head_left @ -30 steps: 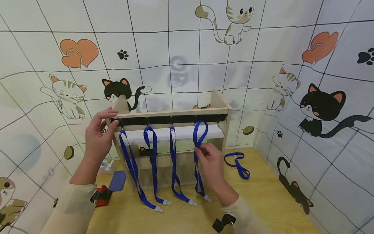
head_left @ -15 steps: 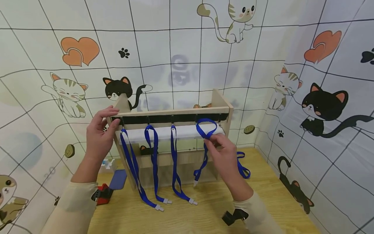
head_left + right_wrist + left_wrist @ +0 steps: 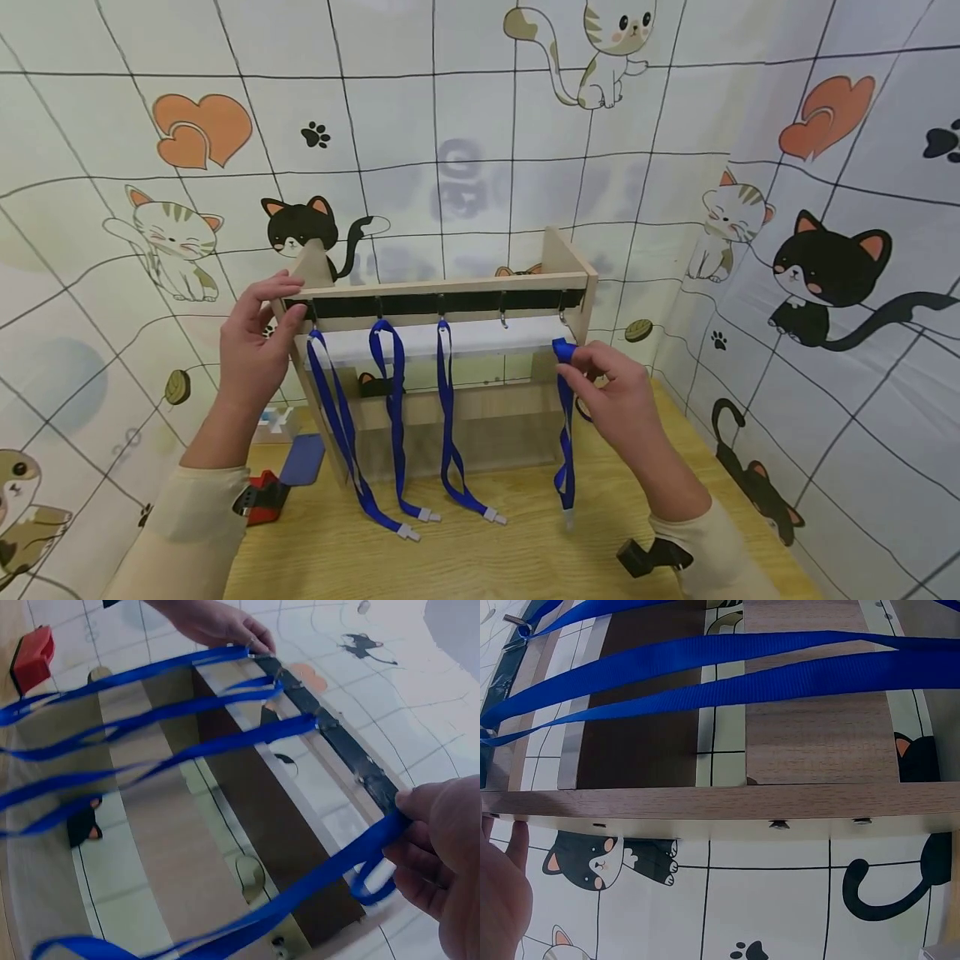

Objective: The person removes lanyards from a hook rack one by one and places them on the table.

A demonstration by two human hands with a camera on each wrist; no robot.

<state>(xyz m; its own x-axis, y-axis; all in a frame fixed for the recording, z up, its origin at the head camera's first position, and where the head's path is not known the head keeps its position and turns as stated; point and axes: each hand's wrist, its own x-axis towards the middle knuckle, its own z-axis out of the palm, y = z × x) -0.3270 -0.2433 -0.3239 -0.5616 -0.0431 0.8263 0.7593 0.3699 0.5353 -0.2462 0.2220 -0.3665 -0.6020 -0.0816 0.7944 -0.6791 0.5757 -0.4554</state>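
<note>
Holding a flat blue woven-ribbon lanyard [image 3: 567,408] by its upper loop end, the right hand [image 3: 618,387] pinches it between thumb and fingers; the ribbon hangs to the left of that hand. The grasp is just below the rightmost metal hook [image 3: 562,317] on a pale wooden rack [image 3: 480,404]. The left hand [image 3: 258,329], well apart from this lanyard, grips the rack's upper left corner, thumb in front, with fingers curled round the side.

Orientation: long axis of the held lanyard near vertical in the head view, loop end up, whitish plastic clip [image 3: 568,518] down; the ribbon is twisted along its length. Cannot tell whether the clip touches the worktop [image 3: 510,558]. In the right wrist view a small bight of ribbon sags under the fingers.

Between the hands, three hanging blue ribbon lanyards [image 3: 395,421] drop from hooks along the black strip [image 3: 405,307], clip ends on the worktop and slanting rightward toward the camera. Part of another blue ribbon [image 3: 582,410] shows behind the right hand, mostly hidden.

Markings: orange hearts and cartoon cats printed on the white gridded wall covering [image 3: 397,117]; one faint grey patch there is too blurred to read.
</note>
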